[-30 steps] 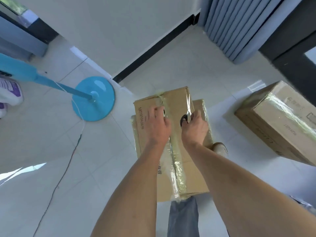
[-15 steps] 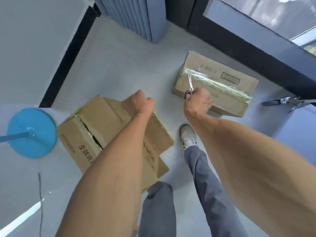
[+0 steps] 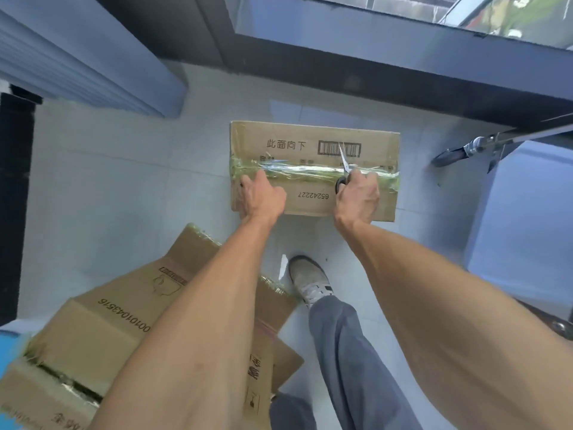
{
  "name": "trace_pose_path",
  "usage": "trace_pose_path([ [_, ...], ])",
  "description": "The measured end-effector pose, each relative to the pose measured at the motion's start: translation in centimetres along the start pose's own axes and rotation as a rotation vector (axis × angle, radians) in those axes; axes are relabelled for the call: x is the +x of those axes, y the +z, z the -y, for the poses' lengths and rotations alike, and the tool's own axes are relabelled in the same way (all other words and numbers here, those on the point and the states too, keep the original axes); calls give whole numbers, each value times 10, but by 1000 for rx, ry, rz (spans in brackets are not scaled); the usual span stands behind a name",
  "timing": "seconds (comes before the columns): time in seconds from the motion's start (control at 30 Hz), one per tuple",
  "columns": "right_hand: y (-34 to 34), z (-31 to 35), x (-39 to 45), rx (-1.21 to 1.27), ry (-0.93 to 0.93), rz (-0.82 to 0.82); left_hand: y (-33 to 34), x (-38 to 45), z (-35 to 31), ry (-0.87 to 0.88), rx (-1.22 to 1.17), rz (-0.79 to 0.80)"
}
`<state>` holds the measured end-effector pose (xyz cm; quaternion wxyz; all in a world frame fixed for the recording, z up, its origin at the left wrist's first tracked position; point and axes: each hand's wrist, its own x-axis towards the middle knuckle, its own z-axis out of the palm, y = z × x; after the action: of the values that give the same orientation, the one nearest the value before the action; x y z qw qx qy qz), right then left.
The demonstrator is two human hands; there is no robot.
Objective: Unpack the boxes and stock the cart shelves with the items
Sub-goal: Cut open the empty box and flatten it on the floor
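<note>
Sealed box: a brown cardboard box [image 3: 313, 169] lies flat on the pale tiled floor [image 3: 124, 187], straight ahead of the person; a strip of shiny clear tape [image 3: 297, 169] runs along its top seam from the left edge to the right edge.
Left hand: the left hand [image 3: 263, 197] rests on the box's near left corner, fingers curled over the left end of the tape; whether it grips anything I cannot tell.
Right hand: the right hand [image 3: 356, 197] is closed around black-handled scissors [image 3: 344, 169], whose blades point away from the person and cross the tape near the box's right end.
Opened box: a second cardboard box [image 3: 102, 330] sits nearer the person and to the left of the sealed box, partly hidden by the left forearm, its top seam split open.
Foot: a grey shoe [image 3: 310, 280] stands on the floor just in front of the sealed box's near edge, between the two boxes.
Room to the left of the sealed box: open floor reaches as far as a grey curtain [image 3: 86, 57].
Room behind the sealed box: a narrow band of floor, then a dark window frame [image 3: 341, 69].
Room to the right of the sealed box: a short stretch of floor, then a pale blue surface [image 3: 524, 225] and a small wheel [image 3: 449, 155] on a metal frame.
</note>
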<state>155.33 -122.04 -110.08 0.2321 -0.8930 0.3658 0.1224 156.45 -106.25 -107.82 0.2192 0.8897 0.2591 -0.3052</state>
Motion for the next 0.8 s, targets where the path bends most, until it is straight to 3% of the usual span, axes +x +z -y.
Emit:
trace_pose_path([
  [0.13,13,-8,25,-68,-66,28,32,20,-25,146,85,7],
  [0.27,24,-16,34,-110,59,98,50,29,-29,112,147,-1],
  [0.37,27,-15,28,-138,40,177,54,29,-29,119,155,-29],
  [0.57,27,7,-11,-166,-40,130,36,26,-16,134,187,-47],
  [0.8,25,30,-49,-221,-199,227,-8,9,12,76,89,-100],
])
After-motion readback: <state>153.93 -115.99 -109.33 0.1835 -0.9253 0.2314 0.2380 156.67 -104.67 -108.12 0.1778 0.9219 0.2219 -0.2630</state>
